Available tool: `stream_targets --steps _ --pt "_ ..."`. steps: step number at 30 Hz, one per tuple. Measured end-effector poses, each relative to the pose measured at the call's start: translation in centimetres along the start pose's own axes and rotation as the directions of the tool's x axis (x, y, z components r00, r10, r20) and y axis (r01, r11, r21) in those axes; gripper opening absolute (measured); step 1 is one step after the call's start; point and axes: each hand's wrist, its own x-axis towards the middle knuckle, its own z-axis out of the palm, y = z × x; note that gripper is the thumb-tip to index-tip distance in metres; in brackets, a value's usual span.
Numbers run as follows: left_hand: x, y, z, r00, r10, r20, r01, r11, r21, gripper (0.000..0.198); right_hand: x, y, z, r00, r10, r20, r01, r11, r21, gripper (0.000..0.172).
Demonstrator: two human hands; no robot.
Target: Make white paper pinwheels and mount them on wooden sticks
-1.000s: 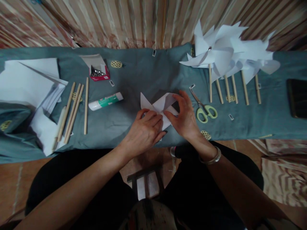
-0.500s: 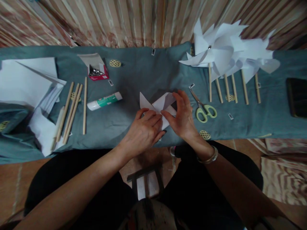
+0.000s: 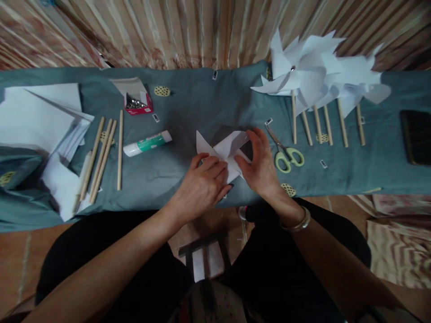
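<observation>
A white folded paper pinwheel piece [image 3: 224, 148] lies on the grey-blue cloth [image 3: 202, 103] in front of me. My left hand [image 3: 202, 186] presses down on its near left part, fingers together and flat on the paper. My right hand [image 3: 261, 163] holds the paper's right side, thumb on a folded flap and fingers curled round its far edge. A silver bangle [image 3: 298, 222] sits on my right wrist.
Green-handled scissors [image 3: 286, 154] lie just right of my right hand. A glue stick [image 3: 148, 142] lies to the left, beyond it several wooden sticks [image 3: 103, 152], white paper sheets [image 3: 37, 119] and a red box of pins [image 3: 138, 103]. Finished pinwheels [image 3: 316, 76] on sticks lie far right; a dark phone [image 3: 415, 137].
My right thumb has shifted slightly right along the folded flap. The left hand stays pressed on the paper. The view has barely moved.
</observation>
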Motion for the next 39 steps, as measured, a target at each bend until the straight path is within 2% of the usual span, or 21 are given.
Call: stream_targets --steps 9,16,22,26,30,39 --pt "-0.1 0.0 0.1 1.0 -0.007 -0.002 0.007 1.0 -0.017 0.039 -0.2 0.3 0.2 0.999 -0.039 -0.036 0.038 0.999 -0.018 0.06" --pt "-0.1 0.1 0.1 1.0 -0.006 -0.014 0.006 1.0 -0.01 0.042 -0.1 -0.5 0.5 0.998 0.022 -0.052 -0.024 0.999 -0.035 0.08" --pt "-0.4 0.0 0.5 0.999 -0.017 -0.041 0.015 0.999 -0.033 0.043 -0.1 -0.8 0.3 0.998 0.058 0.005 -0.057 0.994 -0.094 0.081" --pt "-0.6 0.0 0.7 0.998 -0.034 -0.054 0.031 0.998 -0.055 0.043 -0.2 -1.3 0.0 0.998 0.058 0.029 -0.054 0.992 -0.117 0.074" --pt "-0.6 0.0 0.7 0.998 -0.04 -0.047 0.038 0.998 -0.057 0.041 -0.2 -1.6 0.1 0.999 0.035 0.024 -0.033 0.994 -0.101 0.078" --pt "-0.5 0.0 0.3 0.999 -0.047 -0.014 0.046 0.997 -0.068 0.039 -0.1 -1.6 0.1 0.997 0.071 0.02 -0.069 0.994 -0.082 0.083"
